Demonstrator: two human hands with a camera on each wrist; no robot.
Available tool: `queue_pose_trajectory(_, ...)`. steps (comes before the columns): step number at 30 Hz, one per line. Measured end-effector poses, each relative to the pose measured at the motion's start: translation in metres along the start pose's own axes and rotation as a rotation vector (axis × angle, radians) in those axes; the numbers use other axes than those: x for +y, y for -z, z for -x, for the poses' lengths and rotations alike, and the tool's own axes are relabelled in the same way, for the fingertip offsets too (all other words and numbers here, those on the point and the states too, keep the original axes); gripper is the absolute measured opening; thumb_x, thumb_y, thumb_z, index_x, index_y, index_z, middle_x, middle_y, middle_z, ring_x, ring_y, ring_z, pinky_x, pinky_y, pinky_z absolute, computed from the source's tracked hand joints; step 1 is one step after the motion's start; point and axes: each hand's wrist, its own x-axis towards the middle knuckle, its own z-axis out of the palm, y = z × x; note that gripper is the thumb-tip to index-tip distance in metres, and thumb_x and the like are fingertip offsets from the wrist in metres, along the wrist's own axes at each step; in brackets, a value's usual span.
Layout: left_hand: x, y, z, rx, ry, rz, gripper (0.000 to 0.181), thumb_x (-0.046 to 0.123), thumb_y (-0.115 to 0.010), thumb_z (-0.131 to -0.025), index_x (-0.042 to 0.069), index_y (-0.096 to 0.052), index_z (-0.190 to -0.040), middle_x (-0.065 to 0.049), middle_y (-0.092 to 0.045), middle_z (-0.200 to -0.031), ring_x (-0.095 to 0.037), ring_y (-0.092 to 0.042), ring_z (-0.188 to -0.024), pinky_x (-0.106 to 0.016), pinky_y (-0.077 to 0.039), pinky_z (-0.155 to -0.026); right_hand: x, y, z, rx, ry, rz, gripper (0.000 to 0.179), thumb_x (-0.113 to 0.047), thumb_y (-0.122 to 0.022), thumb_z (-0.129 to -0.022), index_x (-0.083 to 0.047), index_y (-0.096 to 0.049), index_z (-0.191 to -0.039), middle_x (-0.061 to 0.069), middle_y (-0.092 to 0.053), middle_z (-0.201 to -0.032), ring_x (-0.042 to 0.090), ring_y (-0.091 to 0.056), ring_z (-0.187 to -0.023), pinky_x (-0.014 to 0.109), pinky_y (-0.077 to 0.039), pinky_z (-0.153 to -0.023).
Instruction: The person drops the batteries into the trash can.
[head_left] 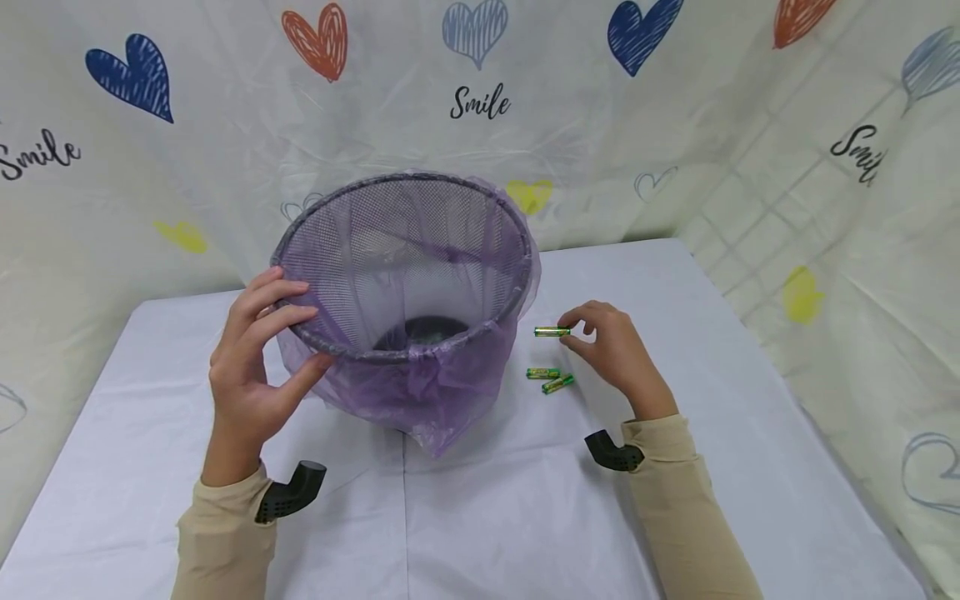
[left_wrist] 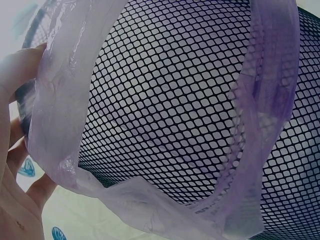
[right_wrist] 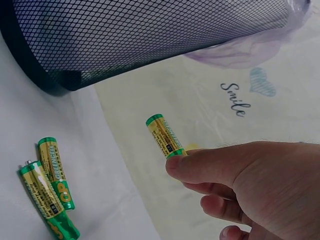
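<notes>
A black mesh wastebasket [head_left: 375, 357] stands on the table, lined with a thin purple bag [head_left: 457, 383] folded over its rim. My left hand [head_left: 251, 379] grips the rim on the left, fingers over the edge and thumb outside. In the left wrist view the mesh wall [left_wrist: 165, 90] and loose bag film [left_wrist: 60, 100] fill most of the picture. Right of the basket, my right hand [head_left: 615, 350] pinches a green and gold battery [right_wrist: 162, 135] by one end, between thumb and fingers. Two similar batteries, one [right_wrist: 56, 172] beside the other [right_wrist: 46, 197], lie on the table below that hand.
A white cloth [head_left: 480, 517] covers the table. Behind it and to the right hangs a pale sheet [head_left: 555, 125] printed with hearts and the word Smile. Each wrist carries a black camera mount, one on the left [head_left: 294, 492] and one on the right [head_left: 615, 452].
</notes>
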Motion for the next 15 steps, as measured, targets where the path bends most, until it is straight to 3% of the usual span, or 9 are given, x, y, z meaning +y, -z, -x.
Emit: queue_pose_trajectory(15, 0.002, 0.000, 0.000, 0.001, 0.002, -0.005, 0.048, 0.031, -0.076, -0.083, -0.014, -0.062, -0.094, -0.022, -0.063, -0.115, -0.037, -0.048, -0.128, -0.044, -0.037, -0.115, -0.009, 0.012, 0.002, 0.072, 0.056, -0.004, 0.021, 0.000, -0.076, -0.078, -0.009, -0.071, -0.097, 0.006, -0.069, -0.094, 0.024, -0.055, -0.078, 0.032, -0.043, -0.067)
